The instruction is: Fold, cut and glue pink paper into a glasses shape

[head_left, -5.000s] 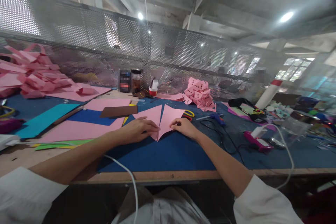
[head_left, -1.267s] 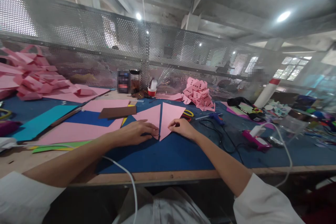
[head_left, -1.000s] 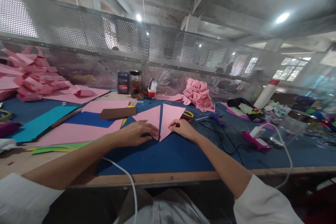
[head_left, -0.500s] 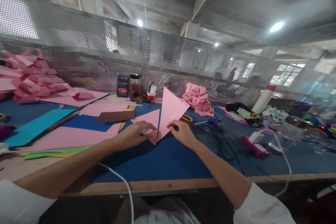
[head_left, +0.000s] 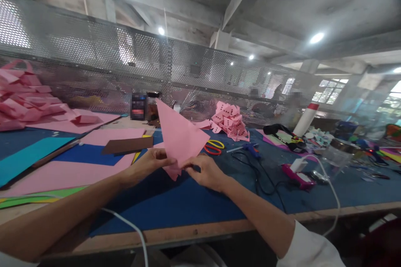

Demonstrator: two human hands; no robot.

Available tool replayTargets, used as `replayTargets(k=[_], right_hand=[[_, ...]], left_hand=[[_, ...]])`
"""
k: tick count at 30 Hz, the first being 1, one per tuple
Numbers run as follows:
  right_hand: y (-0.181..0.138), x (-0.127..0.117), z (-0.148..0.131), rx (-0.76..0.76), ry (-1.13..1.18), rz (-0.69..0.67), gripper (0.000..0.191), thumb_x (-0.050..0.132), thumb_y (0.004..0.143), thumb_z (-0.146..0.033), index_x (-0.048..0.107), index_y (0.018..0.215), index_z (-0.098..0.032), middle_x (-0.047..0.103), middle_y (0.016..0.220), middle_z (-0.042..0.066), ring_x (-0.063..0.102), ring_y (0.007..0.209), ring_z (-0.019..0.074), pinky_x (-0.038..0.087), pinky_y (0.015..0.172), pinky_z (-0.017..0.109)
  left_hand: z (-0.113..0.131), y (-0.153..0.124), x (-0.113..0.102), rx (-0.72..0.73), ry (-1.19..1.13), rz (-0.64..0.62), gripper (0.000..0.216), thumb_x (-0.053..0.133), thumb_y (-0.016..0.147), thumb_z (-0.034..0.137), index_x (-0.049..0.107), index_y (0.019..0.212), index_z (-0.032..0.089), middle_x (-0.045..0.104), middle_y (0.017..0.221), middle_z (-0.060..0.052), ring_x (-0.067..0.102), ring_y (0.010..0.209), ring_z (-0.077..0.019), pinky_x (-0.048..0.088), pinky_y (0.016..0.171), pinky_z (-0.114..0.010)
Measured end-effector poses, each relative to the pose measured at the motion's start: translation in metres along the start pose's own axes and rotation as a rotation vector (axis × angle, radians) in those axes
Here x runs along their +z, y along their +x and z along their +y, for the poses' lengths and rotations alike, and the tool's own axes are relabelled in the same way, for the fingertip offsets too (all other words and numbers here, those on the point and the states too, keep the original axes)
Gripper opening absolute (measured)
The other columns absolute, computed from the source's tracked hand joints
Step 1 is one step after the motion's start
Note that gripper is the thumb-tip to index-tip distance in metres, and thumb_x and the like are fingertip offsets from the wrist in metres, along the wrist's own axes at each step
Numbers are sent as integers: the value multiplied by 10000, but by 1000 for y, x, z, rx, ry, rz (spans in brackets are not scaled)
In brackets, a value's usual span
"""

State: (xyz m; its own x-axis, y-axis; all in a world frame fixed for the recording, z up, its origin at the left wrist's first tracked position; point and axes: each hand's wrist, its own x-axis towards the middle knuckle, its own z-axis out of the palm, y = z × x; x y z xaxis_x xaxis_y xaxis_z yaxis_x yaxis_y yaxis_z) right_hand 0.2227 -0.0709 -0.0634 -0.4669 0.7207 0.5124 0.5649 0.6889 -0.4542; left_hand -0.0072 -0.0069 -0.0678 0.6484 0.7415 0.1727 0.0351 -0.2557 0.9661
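A pink sheet point(head_left: 183, 135), paper or thin foam, stands tilted above the blue mat point(head_left: 175, 208), its pointed corner up. My right hand point(head_left: 208, 171) pinches its lower right edge between thumb and fingers. At the lower left edge, the thumb and fingers of my left hand point(head_left: 145, 167) are closed on the same sheet. Another pink piece point(head_left: 173, 172) shows below and behind it, mostly hidden; whether the two are joined I cannot tell.
Yellow and red scissors handles point(head_left: 214, 147) lie just right of the sheet, with a blue glue gun point(head_left: 251, 149) and its cord beyond. A dotted pink pile point(head_left: 230, 121) sits behind. Left are a brown strip point(head_left: 128, 145), coloured sheets and a pink heap point(head_left: 28, 100). A white cable point(head_left: 131, 225) crosses the front edge.
The upright pink sheet has moved left, over the other pink piece. Both hands have come closer together, and my left hand has shifted from the flat piece onto the upright sheet's edge.
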Motion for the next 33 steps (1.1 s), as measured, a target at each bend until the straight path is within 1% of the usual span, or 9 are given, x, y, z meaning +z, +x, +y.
replayTargets(k=[5,9,12,15,18,21,27,30,33], right_hand=[[7,-25,-4,-114,33,196,198,556,910,-174,721,1009,-219,676,1126,65,615,1082,181,457,963,303],[18,-59,21,45,-158,231,212,501,935,-186,702,998,-209,685,1033,61,626,991,175,462,912,300],[21,-75,59,287,-389,55,186,541,922,-225,705,1008,-212,694,1039,54,629,957,179,454,865,290],[18,-76,94,469,-592,-102,239,578,925,-301,693,1102,-189,676,1134,99,609,1044,218,431,876,304],[14,-70,116,503,-624,-160,274,644,886,-340,689,1108,-185,676,1125,104,610,1040,240,425,862,314],[15,-65,129,509,-643,-179,277,640,887,-358,676,1117,-208,667,1146,80,608,1048,227,422,857,304],[27,-54,145,523,-696,-90,271,587,912,-288,661,1148,-178,639,1193,135,559,1144,279,398,956,392],[36,-49,137,487,-516,105,270,521,948,-307,667,1131,-172,644,1207,147,546,1177,286,382,1007,430],[41,-45,118,487,148,146,431,368,1001,-476,663,1110,-181,716,1039,103,667,941,217,493,873,364]], left_hand=[[3,-1,-13,-18,-173,258,275,795,752,369,733,911,154,740,904,-75,678,854,-225,534,832,-343],[0,4,-27,-54,-272,333,297,838,699,352,727,901,165,719,882,-65,648,739,-173,536,688,-269],[2,4,-29,-75,-256,327,343,834,698,374,723,960,182,726,939,-72,666,783,-190,543,674,-259],[6,0,-26,-87,-224,322,388,799,742,401,695,1062,207,724,1044,-65,676,890,-199,542,712,-241],[11,-5,-20,-108,-194,310,444,766,779,407,649,1162,216,715,1126,-69,677,946,-200,529,733,-232],[14,-8,-14,-133,-197,255,515,747,791,401,600,1245,208,707,1158,-99,682,995,-250,537,792,-300],[15,-6,-6,-129,-132,179,556,736,785,399,567,1282,216,689,1214,-96,649,1100,-281,494,967,-384],[11,-4,-6,-182,-66,173,560,737,765,444,575,1244,203,723,1096,-89,681,984,-284,523,878,-387],[7,-4,-6,-209,22,158,529,719,784,461,574,1222,201,725,994,-72,681,918,-277,528,803,-368]])
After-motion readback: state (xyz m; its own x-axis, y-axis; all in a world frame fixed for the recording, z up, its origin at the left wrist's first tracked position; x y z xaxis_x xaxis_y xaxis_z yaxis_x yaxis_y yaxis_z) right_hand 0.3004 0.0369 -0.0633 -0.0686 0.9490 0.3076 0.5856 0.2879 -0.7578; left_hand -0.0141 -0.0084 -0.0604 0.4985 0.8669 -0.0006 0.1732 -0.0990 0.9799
